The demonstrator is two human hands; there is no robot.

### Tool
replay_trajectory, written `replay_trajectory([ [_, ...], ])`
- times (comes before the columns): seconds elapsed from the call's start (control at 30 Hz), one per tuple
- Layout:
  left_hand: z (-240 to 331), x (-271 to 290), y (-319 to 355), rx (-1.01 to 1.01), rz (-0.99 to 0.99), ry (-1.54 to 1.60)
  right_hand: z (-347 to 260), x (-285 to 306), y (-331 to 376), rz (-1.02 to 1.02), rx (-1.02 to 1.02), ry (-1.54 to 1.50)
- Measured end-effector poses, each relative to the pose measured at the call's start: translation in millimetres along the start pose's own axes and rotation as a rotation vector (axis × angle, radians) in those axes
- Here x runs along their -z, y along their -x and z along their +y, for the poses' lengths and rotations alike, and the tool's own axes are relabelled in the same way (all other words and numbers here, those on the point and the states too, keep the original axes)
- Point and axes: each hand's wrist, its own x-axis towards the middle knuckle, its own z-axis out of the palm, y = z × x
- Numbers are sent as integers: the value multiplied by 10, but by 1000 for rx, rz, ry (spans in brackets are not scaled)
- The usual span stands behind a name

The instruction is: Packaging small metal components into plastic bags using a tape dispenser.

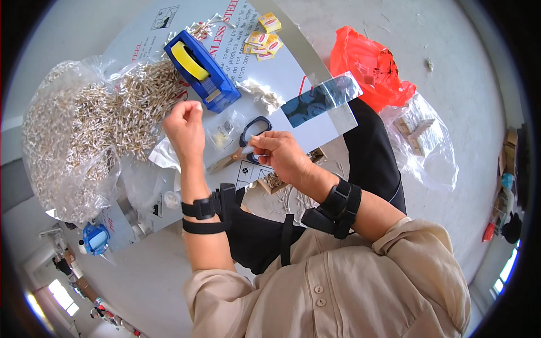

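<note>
My left hand [186, 128] is raised over the table just below a blue tape dispenser [217, 97] with a yellow roll. Its fingers are pinched together, and whatever they may hold is too small to make out. Over the handles of a pair of scissors [247, 138], my right hand [284, 156] is closed in a pinch. A whitish, see-through bit shows at its fingertips, too small to name. Between the hands lies a small clear plastic bag [226, 128]. A big clear bag of loose cotton swabs [96, 121] spills open beside my left hand.
Small yellow packets [262, 42] lie at the table's far edge. Crumpled white plastic [262, 93] and a shiny bluish sheet [318, 102] are nearer. Right, on the floor, are a red plastic bag [360, 65] and a clear bag of white packs [422, 143]. An open box [276, 181] holds swabs.
</note>
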Motion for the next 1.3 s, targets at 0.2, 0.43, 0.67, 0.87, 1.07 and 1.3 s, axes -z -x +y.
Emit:
replay_trajectory([
  [0.2,33,-24,239,345,-49,283,-31,-100,93,29,31,-29],
  [0.43,62,-117,189,488,-217,569,-60,-185,164,48,117,29],
  [0.67,29,-161,159,473,-166,640,-47,-243,150,-9,178,170],
  [0.87,90,-155,127,627,-166,776,-37,-249,152,18,184,161],
  [1.07,53,-153,143,600,-154,767,93,-216,154,11,194,158],
  [1.3,90,-183,157,586,-163,755,72,-110,140,-5,124,188],
])
